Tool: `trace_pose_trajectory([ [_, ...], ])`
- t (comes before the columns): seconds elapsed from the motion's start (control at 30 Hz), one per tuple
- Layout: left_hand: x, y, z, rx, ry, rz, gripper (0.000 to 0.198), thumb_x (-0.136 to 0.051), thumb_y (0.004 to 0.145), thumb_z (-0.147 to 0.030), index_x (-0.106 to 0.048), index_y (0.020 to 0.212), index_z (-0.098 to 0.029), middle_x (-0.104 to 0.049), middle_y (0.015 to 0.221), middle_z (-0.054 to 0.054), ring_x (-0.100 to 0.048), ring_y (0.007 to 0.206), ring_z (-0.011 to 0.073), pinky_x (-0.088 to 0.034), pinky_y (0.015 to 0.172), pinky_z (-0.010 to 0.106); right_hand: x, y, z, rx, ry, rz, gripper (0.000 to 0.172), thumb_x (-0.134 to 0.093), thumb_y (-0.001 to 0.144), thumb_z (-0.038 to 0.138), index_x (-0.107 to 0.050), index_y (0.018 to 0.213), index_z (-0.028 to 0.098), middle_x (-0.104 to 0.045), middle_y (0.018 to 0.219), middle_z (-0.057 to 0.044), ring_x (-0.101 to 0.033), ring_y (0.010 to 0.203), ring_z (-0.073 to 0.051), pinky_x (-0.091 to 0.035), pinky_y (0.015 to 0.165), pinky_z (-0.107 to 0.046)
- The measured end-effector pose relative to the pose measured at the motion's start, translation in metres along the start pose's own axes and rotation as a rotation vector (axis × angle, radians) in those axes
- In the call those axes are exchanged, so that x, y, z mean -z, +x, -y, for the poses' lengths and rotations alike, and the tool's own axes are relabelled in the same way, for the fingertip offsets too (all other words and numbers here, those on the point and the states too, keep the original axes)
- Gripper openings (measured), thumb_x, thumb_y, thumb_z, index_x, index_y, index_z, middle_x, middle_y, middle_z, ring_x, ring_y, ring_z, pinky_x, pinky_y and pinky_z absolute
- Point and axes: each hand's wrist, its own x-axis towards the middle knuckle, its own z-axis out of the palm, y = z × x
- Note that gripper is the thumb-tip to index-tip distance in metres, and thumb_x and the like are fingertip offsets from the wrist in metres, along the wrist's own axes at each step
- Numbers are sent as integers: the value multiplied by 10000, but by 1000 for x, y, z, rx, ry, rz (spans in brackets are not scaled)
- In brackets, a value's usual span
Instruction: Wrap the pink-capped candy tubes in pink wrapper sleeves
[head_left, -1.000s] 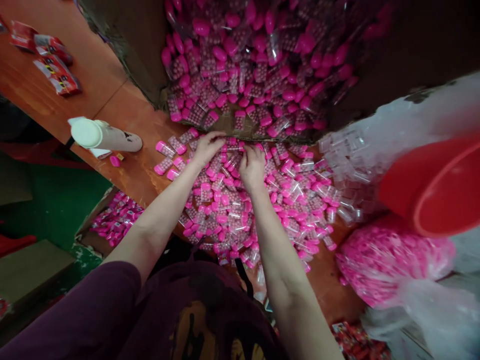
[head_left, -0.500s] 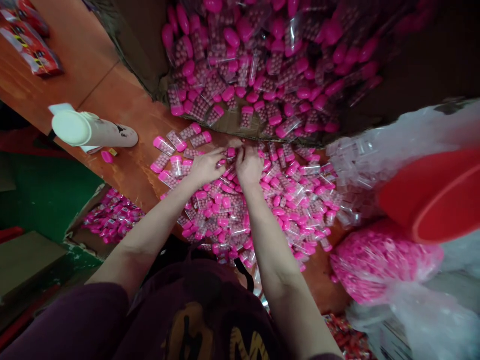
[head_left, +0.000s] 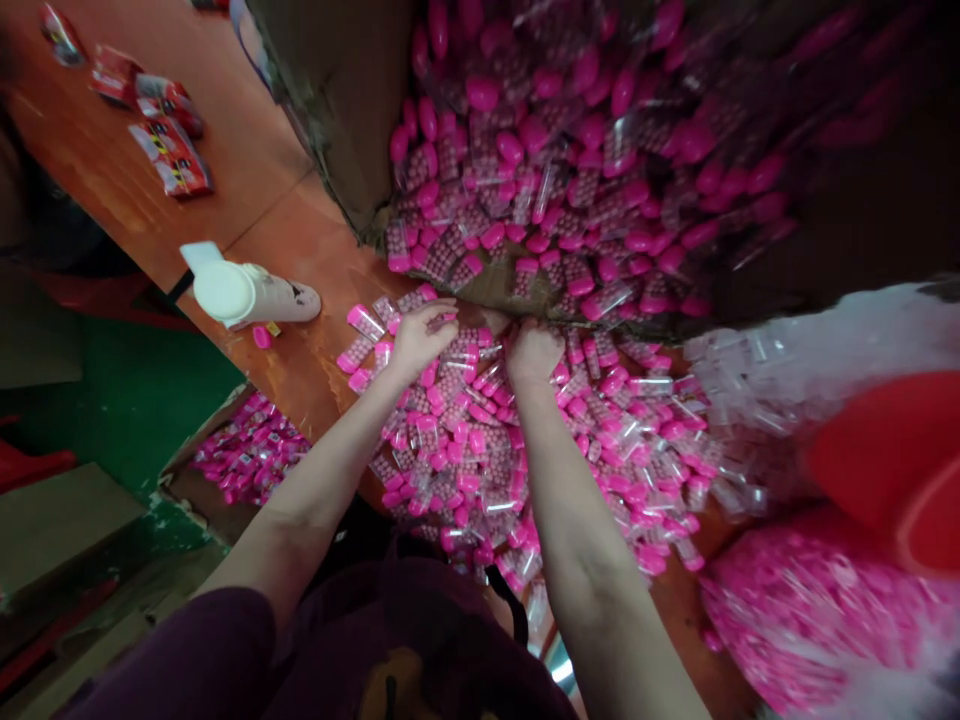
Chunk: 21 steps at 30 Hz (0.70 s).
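A spread of small clear candy bottles with bright pink caps (head_left: 487, 490), filled with little pale pink balls, covers the orange table in front of me. My left hand (head_left: 424, 338) is over the bottles at the far side of the spread, its fingers loosely curved and apart, with no bottle visible in it. To its right, my right hand (head_left: 534, 352) is curled shut close to the edge of the big carton. Its fingertips face away from me, so whatever they hold is hidden.
A big cardboard carton (head_left: 337, 110) full of the same bottles lies beyond my hands. On the left are a white cylinder (head_left: 262, 295), red packets (head_left: 171, 155) and a box of pink packets (head_left: 247, 445). A red tub (head_left: 877, 450) and bagged pink pieces (head_left: 817, 610) are on the right.
The view has shifted, so the scene sits lower and further right. My hands have moved apart, the left away from the bottle it was near; the right has curled tighter.
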Motion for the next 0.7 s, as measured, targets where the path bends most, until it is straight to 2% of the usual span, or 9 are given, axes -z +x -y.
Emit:
trace_pose_trajectory([
  [0.1, 9, 33, -16, -83, 145, -91, 301, -693, 874, -201, -804, 1152, -230, -707, 1459, 71, -649, 1388, 271, -507, 1212, 403, 5, -1, -4, 40, 3, 25, 364, -389, 1046, 166, -706, 1173, 40, -768, 1116, -268, -737, 1095, -341, -437, 967, -434],
  [0.23, 14, 75, -45, -31, 285, -182, 628, -747, 872, -259, -633, 1489, -283, -496, 1685, 61, -555, 1489, 321, -524, 1191, 425, 11, -1, -6, 62, 40, 1, 292, -510, 987, 172, -731, 1147, 65, -777, 1134, -231, -736, 1049, -322, -418, 925, -413],
  [0.3, 11, 87, -56, 44, 324, -175, 756, -757, 864, -279, -530, 1585, -272, -433, 1727, 83, -595, 1441, 361, -560, 1131, 458, 12, -1, -8, 76, 58, -3, 281, -547, 965, 183, -739, 1147, 89, -780, 1156, -211, -724, 1054, -306, -401, 925, -402],
  [0.37, 6, 92, -63, 112, 349, -131, 795, -761, 862, -308, -493, 1611, -284, -462, 1709, 87, -668, 1342, 389, -596, 1047, 484, 12, -3, -10, 90, 74, -2, 285, -551, 961, 194, -749, 1149, 109, -782, 1167, -191, -711, 1071, -298, -384, 936, -400],
  [0.47, -7, 89, -68, 130, 378, -61, 751, -761, 870, -343, -525, 1583, -326, -546, 1652, 59, -713, 1271, 383, -600, 1027, 477, 9, -6, -12, 98, 95, -3, 318, -518, 982, 213, -755, 1175, 125, -774, 1184, -178, -691, 1109, -307, -367, 938, -409],
  [0.53, -19, 79, -68, 105, 393, -2, 723, -753, 874, -316, -545, 1566, -331, -553, 1648, 53, -694, 1313, 376, -583, 1072, 473, 8, -9, -13, 100, 109, -7, 342, -499, 999, 233, -753, 1205, 131, -763, 1207, -180, -673, 1140, -314, -358, 942, -416],
  [0.7, -54, 32, -59, 125, 342, 134, 751, -756, 841, -253, -555, 1564, -284, -457, 1712, 93, -635, 1402, 369, -586, 1105, 465, 3, -16, -18, 113, 136, 1, 379, -486, 1015, 269, -756, 1248, 139, -736, 1257, -182, -630, 1188, -322, -343, 970, -431],
])
